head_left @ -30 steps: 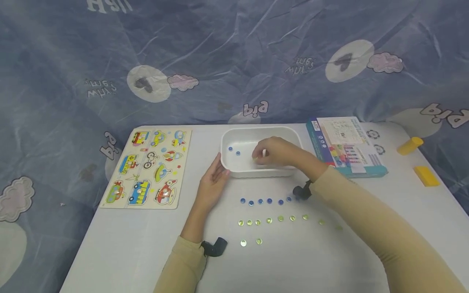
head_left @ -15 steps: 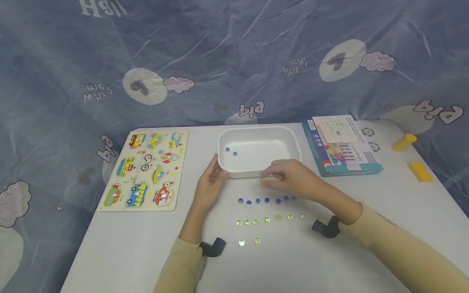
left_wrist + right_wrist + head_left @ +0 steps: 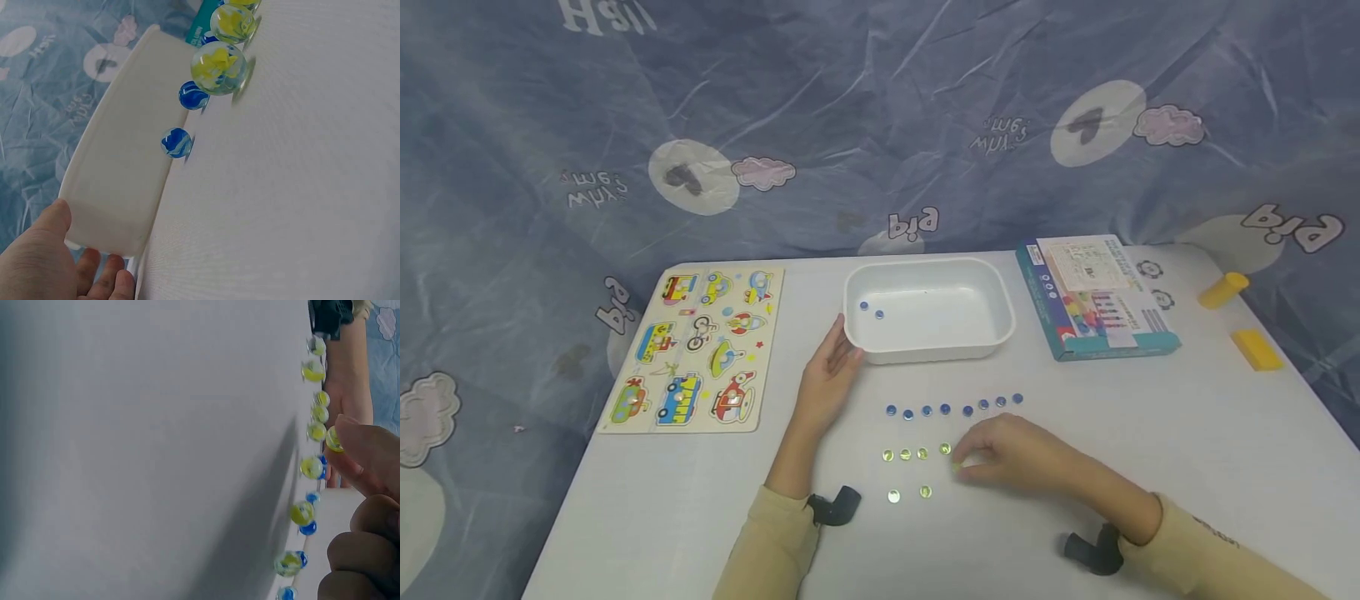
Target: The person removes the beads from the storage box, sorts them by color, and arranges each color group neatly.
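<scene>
My left hand grips the near left corner of a white plastic tub, thumb at the rim and fingers against its end in the left wrist view. Two blue marbles lie inside the tub at its left. Between right thumb and index finger I pinch a yellow-swirled glass marble. That right hand is low over the table, at a row of yellow-green marbles, and hides part of it. A row of blue marbles runs between it and the tub. Two more yellowish marbles sit closer to me.
A wooden vehicle puzzle board lies at the left. Right of the tub is a flat toy box. A yellow cylinder and a yellow block are near the right edge. Printed blue fabric hangs behind the table.
My right hand has come out of the tub and toward me, past the blue row to the yellow-green row, with the marble pinched. The left hand stays on the tub.
</scene>
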A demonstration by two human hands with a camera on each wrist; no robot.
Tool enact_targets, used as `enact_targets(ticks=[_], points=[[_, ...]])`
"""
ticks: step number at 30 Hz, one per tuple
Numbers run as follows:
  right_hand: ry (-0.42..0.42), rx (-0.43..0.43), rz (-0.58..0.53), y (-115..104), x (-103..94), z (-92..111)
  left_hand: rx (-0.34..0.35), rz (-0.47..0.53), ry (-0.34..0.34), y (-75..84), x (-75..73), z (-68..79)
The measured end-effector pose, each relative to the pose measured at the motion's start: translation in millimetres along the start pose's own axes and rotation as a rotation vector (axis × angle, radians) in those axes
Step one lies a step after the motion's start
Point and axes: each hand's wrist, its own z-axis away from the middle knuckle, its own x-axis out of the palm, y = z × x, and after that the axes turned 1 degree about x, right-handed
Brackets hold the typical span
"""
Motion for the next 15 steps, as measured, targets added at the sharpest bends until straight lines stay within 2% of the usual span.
enact_targets(ticks=[15], points=[[-0.02,0.005,0.015,-4.6,13.6,4.4,0.023,0.018,0.001,-3.0,0.3,-0.1]])
